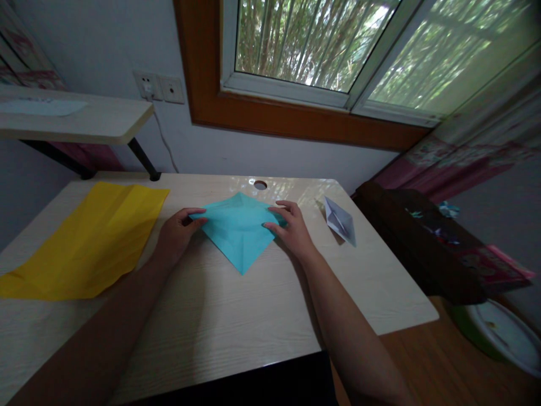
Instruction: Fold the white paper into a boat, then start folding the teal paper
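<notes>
A turquoise sheet of paper [240, 228] with crease lines lies on the desk, turned so one corner points toward me. My left hand [177, 228] pinches its left corner between thumb and fingers. At the opposite corner, my right hand [291, 225] grips the paper, thumb below and fingers along the upper edge. To the right of that hand rests a folded white paper piece [340, 221], partly raised off the surface. A large yellow sheet [93, 242] with faint creases lies left of my left hand.
The pale wooden desk [253, 327] has a round cable hole [260, 185] near its back edge. A raised shelf [76, 121] stands at the back left. Beyond the desk's right side are a dark brown cabinet [406, 225] and a green-and-white tub [499, 332] on the floor.
</notes>
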{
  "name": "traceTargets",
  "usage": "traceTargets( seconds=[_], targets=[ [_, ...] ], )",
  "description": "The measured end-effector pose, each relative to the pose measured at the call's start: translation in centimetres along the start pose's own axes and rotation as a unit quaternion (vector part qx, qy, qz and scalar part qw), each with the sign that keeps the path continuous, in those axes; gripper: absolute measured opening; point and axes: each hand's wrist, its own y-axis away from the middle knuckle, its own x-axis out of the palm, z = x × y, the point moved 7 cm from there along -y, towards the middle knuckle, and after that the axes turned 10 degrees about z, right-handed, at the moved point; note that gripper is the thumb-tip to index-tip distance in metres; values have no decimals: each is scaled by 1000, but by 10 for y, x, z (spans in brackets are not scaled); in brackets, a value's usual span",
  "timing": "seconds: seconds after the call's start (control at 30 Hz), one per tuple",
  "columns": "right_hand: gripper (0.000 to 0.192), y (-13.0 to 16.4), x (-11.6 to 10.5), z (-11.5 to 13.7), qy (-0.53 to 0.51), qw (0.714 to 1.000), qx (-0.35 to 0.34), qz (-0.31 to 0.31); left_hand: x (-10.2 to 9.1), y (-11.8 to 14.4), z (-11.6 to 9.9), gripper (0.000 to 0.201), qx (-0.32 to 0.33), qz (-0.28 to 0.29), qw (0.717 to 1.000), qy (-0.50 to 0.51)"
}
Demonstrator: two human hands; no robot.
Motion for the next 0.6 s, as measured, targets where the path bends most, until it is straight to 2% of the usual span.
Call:
traceTargets(
  seconds=[0.17,0.33,0.43,0.6],
  targets=[
    [64,0,16,23,62,993,-43,95,12,2,-3,41,29,30,998,50],
    [84,2,33,46,53,979,-79,178,19,4,-7,42,54,42,992,103],
    [87,2,42,52,45,975,-81,200,18,6,-11,43,57,34,992,110],
    [83,2,48,53,63,976,-78,194,22,5,-11,51,67,51,977,194]
  ],
)
